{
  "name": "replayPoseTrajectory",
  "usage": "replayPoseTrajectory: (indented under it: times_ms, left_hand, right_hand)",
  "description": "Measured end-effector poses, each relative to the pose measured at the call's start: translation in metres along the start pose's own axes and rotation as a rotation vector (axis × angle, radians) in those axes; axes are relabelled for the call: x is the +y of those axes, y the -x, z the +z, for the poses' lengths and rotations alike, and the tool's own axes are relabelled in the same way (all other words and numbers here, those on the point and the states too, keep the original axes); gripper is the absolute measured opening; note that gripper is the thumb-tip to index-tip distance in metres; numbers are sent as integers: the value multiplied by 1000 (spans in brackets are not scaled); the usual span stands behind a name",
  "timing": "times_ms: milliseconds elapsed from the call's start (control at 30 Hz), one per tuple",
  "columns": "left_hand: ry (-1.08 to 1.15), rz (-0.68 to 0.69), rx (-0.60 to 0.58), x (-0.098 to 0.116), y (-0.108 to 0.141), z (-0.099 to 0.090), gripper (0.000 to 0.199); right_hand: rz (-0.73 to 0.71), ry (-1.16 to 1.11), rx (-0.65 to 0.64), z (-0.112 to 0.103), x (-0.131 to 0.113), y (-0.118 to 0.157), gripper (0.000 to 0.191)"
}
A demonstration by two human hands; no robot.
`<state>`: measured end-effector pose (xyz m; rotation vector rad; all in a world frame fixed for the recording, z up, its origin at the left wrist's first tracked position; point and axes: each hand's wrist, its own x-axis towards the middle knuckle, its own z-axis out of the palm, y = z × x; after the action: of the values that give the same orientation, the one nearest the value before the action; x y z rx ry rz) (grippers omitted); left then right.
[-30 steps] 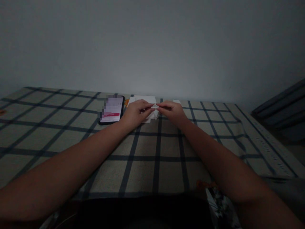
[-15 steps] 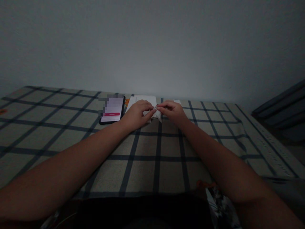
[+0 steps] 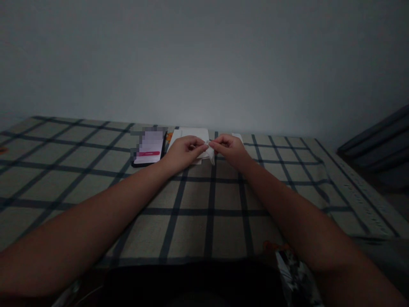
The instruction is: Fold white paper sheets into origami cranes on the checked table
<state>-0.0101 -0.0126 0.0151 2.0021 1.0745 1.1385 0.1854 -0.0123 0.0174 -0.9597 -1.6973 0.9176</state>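
Both hands meet near the far side of the table. Between their fingertips is a small piece of white paper [image 3: 210, 154], its lower tip hanging down. My left hand [image 3: 185, 150] pinches it from the left, thumb against fingers. My right hand [image 3: 228, 148] grips it from the right, also with thumb and fingertips closed. Behind and under the left hand lies a flat white sheet or box [image 3: 193, 131], partly covered by that hand. The folds between the fingertips are too small to make out.
A phone [image 3: 148, 158] with a lit screen, partly pixelated, lies left of my left hand. Another white item [image 3: 238, 136] shows behind my right hand. The checked tablecloth [image 3: 194, 221] reaches the grey wall [image 3: 204, 64]. Dark fabric [image 3: 380, 149] is at far right.
The fingertips have shifted slightly on the white paper, and its hanging tip has turned and sits a little further left. Both arms stay nearly where they were.
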Motion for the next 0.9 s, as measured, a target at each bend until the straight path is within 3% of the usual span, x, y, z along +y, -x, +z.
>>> replayPoseTrajectory:
  times_ms: [300, 433, 567, 900]
  left_hand:
    - [333, -79, 54, -5, -1, 4, 39]
    - [256, -50, 135, -6, -3, 3, 31]
    - [138, -62, 142, 0, -1, 0, 29]
    - [267, -88, 113, 2, 4, 5, 38]
  right_hand:
    - [38, -238, -46, 0, 9, -1, 33]
    - [67, -272, -66, -1, 14, -2, 34]
    - [58, -200, -55, -3, 12, -1, 32]
    - [-10, -90, -55, -4, 9, 0, 25]
